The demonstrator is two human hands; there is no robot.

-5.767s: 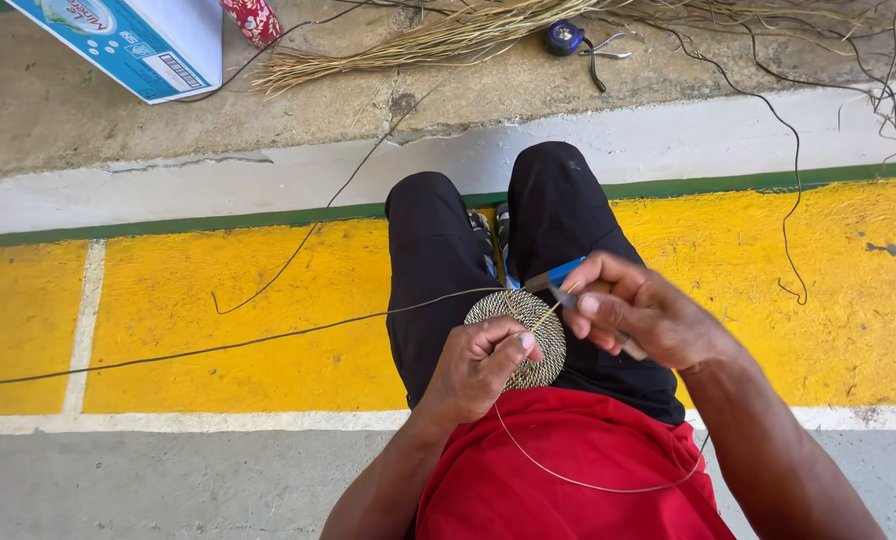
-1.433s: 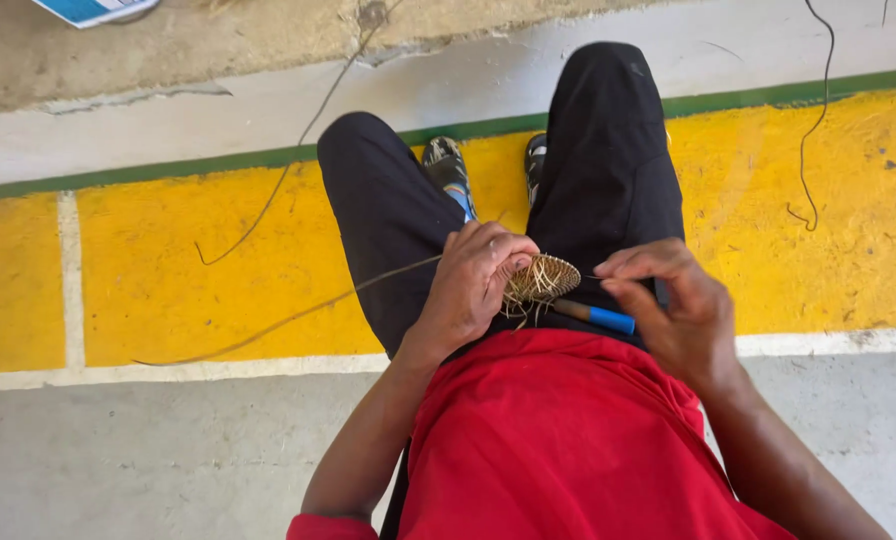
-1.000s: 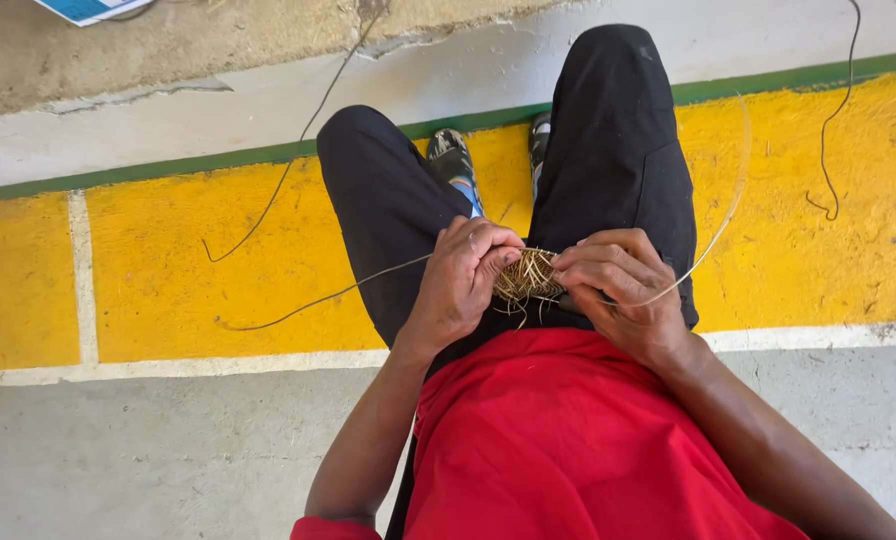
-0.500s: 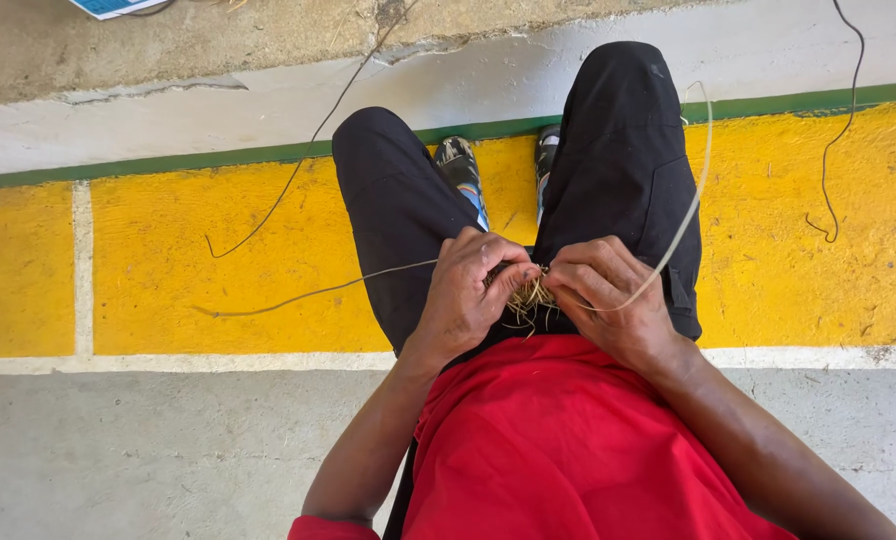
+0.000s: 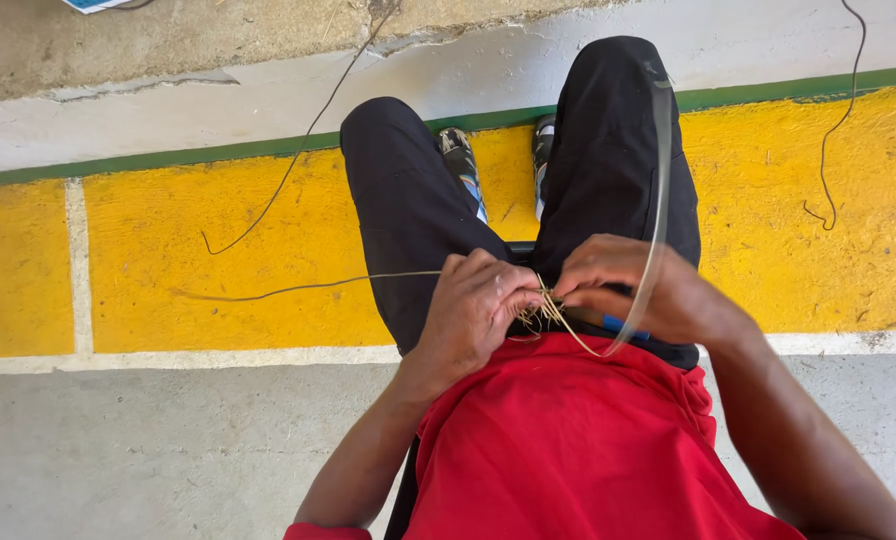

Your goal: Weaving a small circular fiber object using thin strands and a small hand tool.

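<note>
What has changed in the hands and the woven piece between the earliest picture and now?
The round woven disc, earlier open to view, is now hidden under the left hand and right hand, which have closed together. A pale strand now loops upward. The blue tool stays in the right hand; the person remains seated.

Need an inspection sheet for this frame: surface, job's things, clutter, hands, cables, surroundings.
Surface: yellow painted floor, green stripe, grey concrete.
Job's things: straw coil between both hands over the lap; blue tool under right hand; pale strand arcing up.
Clutter: loose fibres on the paint.
Hands: left hand and right hand pinch the coil.
Cables: thin dark cord at right.
Surroundings: box corner at top edge.
</note>
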